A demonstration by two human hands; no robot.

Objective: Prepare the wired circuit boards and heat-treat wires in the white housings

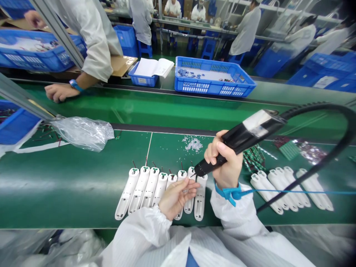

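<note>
In my right hand [224, 159] is a black electric screwdriver [244, 133], tilted so its bit points down and left. The bit's tip is at the top end of one white plastic housing [191, 171] in a row of several. My left hand [178, 196] is cupped palm up over the row, with fingertips close to the bit. A few tiny light pieces, apparently screws [185, 190], show in that palm. Thin wires and green circuit boards show at the tops of the housings. My left hand hides parts of the middle ones.
Loose small screws [194, 144] lie beyond the row. More white housings [289, 189] and green circuit boards [254, 157] lie to the right, under the screwdriver's black cable [343, 139]. A plastic bag [83, 131] is at left. Across the green belt stand a blue crate [214, 87] and a co-worker's hand [62, 92].
</note>
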